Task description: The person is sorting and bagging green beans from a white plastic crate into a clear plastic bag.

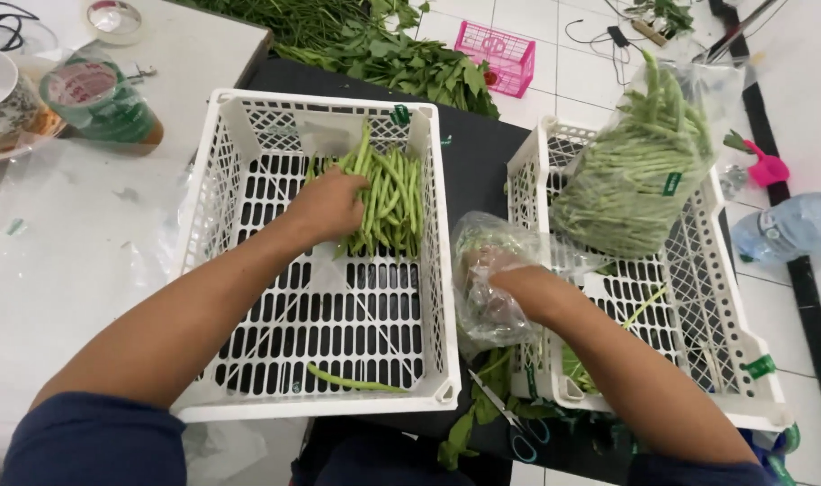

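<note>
My left hand [329, 205] rests on a pile of green beans [390, 200] lying at the far end of a white slatted crate [214, 193], fingers curled over the stalks. One loose bean [352, 382] lies near the crate's front edge. My right hand [500, 281] sits inside a clear plastic bag [482, 243], held between the two crates. In a second white crate [698, 306] on the right leans a large clear bag full of green beans [631, 175].
Leafy greens [401, 58] lie behind the crates. A pink basket [496, 56] stands on the tiled floor. Tape rolls [95, 99] and a bowl [1, 108] sit on the white table at left. Scissors [509, 423] lie under the right crate's corner. A water bottle [788, 225] is at right.
</note>
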